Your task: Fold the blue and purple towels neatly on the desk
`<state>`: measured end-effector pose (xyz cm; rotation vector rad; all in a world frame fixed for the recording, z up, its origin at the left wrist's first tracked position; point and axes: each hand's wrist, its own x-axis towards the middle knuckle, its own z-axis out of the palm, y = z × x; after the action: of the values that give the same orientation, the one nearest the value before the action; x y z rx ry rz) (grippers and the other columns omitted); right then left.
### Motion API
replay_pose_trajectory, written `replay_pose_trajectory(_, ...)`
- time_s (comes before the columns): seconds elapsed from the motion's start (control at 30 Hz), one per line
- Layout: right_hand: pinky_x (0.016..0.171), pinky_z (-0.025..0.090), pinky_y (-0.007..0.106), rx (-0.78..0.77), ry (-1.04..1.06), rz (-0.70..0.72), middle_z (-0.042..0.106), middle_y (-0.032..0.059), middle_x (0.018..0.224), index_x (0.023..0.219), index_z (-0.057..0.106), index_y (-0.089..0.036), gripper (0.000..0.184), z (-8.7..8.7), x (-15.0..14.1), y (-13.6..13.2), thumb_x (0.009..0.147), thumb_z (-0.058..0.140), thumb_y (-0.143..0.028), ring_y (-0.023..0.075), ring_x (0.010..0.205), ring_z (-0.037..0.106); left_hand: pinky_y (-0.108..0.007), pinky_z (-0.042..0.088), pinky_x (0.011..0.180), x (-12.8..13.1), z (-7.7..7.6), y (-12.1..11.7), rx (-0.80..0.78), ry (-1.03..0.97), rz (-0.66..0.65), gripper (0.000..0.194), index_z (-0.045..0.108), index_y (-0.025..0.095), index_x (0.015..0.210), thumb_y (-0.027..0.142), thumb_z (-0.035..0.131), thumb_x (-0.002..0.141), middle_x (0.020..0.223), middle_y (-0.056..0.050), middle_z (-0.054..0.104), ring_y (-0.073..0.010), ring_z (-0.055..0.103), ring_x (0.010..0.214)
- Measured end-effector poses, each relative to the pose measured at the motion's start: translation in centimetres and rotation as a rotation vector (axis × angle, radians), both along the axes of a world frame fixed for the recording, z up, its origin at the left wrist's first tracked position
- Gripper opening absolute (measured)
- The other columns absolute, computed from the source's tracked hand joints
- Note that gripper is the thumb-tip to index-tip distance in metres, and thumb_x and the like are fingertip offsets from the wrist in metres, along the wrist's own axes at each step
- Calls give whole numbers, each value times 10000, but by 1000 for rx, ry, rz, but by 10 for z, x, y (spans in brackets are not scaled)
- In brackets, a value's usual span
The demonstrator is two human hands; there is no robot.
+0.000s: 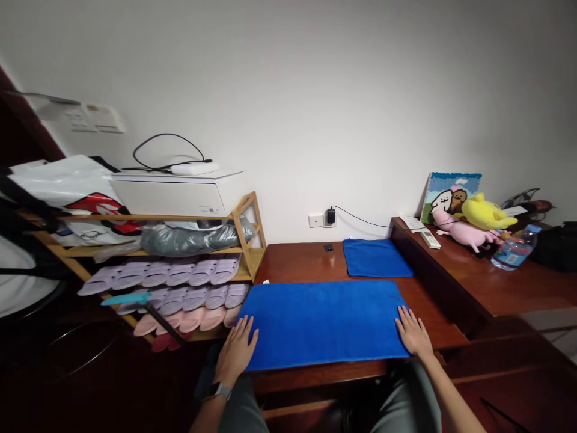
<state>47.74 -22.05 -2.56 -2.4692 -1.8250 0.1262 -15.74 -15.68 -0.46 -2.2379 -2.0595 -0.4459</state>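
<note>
Near the back left corner of the brown desk [518, 288], a picture [437, 187] of animals. In front, a pink toy [464, 232] and a yellow toy [484, 213], with a water bottle [514, 249] beside them. At the right edge of the wooden rack [255, 260], up top, a big white box [175, 195]; lower down, rows of purple slippers [181, 272].

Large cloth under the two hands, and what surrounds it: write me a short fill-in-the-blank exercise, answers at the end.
1. The large cloth spread on the table is coloured ____.
2. The left hand touches the cloth near its left edge, the right hand near its ____ edge.
3. A watch is worn on the ____ wrist.
4. The black charger is plugged in on the ____ behind the table.

Missing words: blue; right; left; wall.
</note>
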Motion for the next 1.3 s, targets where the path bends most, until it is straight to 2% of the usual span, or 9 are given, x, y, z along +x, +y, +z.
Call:
replay_pose_trajectory(0.33,1364,206,500,2,34,-17,274,12,1801,1746,268,-223,740,1,0,1,1073,151,-506,237,1677,230,-549,435,1272,34,8,-20,171,-77,-155,600,731,141,1416,446,352,1066,1507,-152,691,-334,610,1456)
replay_pose_trajectory(0.43,1359,219,485,9,30,-7,297,2,1795,1745,275,-240,744,-3,6,3,1064,170,-523,234,1676,232,-535,431,1268,30,10,-18,89,-45,-163,606,668,179,1507,483,369,1077,1592,-127,623,-328,553,1510)
replay_pose_trajectory(0.63,1354,211,544,19,35,-16,310,-3,1791,1739,298,-266,749,-11,20,7,1053,167,-537,254,1676,235,-520,317,1318,7,24,-13,-135,43,-302,584,482,391,1643,578,395,1097,1731,-5,454,-275,417,1607)
replay_pose_trajectory(0.77,1357,196,545,32,82,-32,309,3,1790,1730,330,-262,752,-9,20,7,1048,189,-545,249,1676,234,-517,278,1328,6,32,-12,-172,47,-279,590,485,374,1645,555,397,1090,1741,-16,442,-273,400,1616)
replay_pose_trajectory(0.9,1350,216,575,122,313,-73,444,26,1726,1608,556,-279,708,3,24,13,990,364,-566,281,1641,336,-511,389,1268,28,45,-15,-141,5,-214,562,630,298,1545,479,435,1050,1648,-61,583,-308,523,1527)
replay_pose_trajectory(1.0,1296,371,472,239,593,-150,665,94,1540,1353,768,-235,586,20,36,30,946,452,-515,290,1496,561,-452,507,1146,83,66,-24,-51,-72,-299,488,721,277,1427,393,419,1062,1462,-89,731,-295,663,1341)
replay_pose_trajectory(1.13,1149,517,338,281,676,-234,766,129,1385,1236,802,-179,538,41,54,70,956,410,-419,249,1323,703,-396,533,1009,214,91,-46,-39,-118,-630,376,736,291,1343,288,487,1062,1195,-72,794,-251,721,1089)
replay_pose_trajectory(1.2,1105,542,336,272,665,-284,783,130,1350,1217,803,-180,505,47,61,93,942,445,-406,252,1281,724,-383,524,963,288,90,-57,-92,-101,-791,288,745,296,1270,317,569,1042,1104,-59,785,-244,712,1036)
replay_pose_trajectory(1.3,1037,573,382,238,635,-375,813,118,1262,1180,812,-226,459,50,64,123,935,515,-476,284,1217,748,-420,524,902,390,70,-68,-149,1,-987,278,751,246,1184,426,655,994,1088,-106,762,-296,699,1043)
